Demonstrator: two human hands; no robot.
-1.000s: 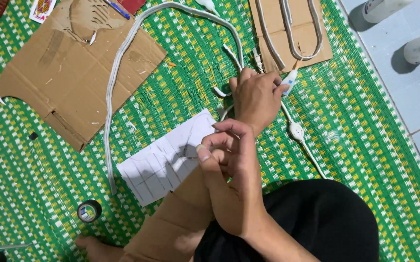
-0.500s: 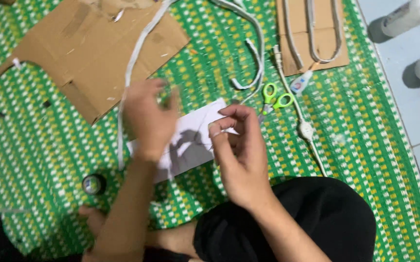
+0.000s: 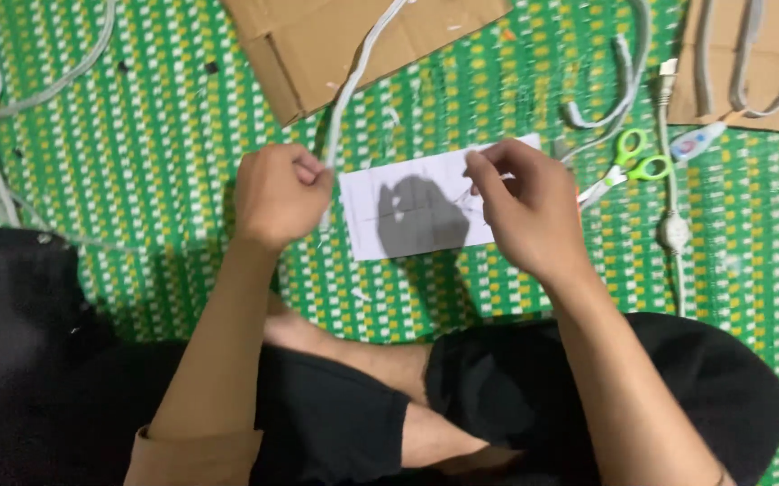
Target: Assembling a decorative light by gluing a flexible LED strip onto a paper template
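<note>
At centre left of the frame, the left hand [image 3: 277, 193] was clenched around a white cord [image 3: 351, 85] running up over the cardboard [image 3: 317, 36]. The white paper sheet [image 3: 407, 216] lay mid-frame on the green woven mat [image 3: 155, 117]. The right hand [image 3: 534, 211] pinched the sheet's upper right edge. Green-handled scissors [image 3: 628, 162] lay just right.

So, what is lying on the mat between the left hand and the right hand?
In the head view, a white paper sheet lies between the left hand and the right hand.
</note>
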